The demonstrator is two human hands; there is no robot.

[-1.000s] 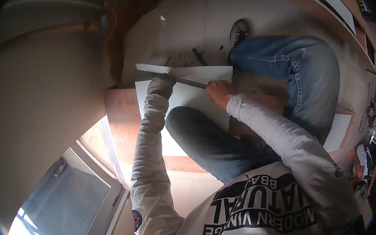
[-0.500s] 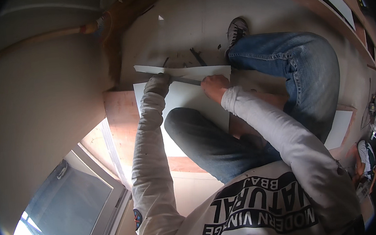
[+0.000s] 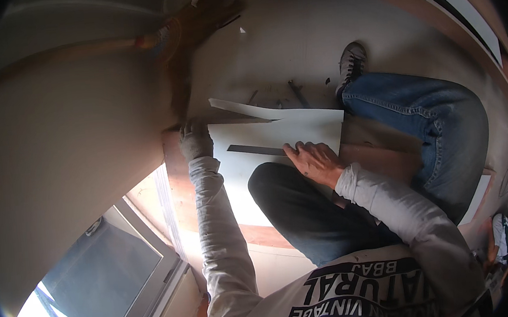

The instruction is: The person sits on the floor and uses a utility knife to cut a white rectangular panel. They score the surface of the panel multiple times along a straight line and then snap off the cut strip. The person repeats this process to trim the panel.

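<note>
A white sheet lies over a wooden board beside my bent knee. A slit from its left side parts a narrow white strip along the far edge, its left end raised. My left hand, in a greyish glove, is closed at the sheet's left edge, fingers partly hidden. My bare right hand grips one end of a flat, dark grey, ruler-like strip. That strip points left over the sheet, nearer to me than the slit.
The wooden board shows at the sheet's left. Dark offcuts lie on the floor beyond. A broom leans at the far left, and a glazed frame stands at the near left. Long panels line the far right.
My left hand has moved from the sheet's far part to its left edge. My right hand has drawn the grey strip nearer to me, out of the slit. The whole view has shifted.
</note>
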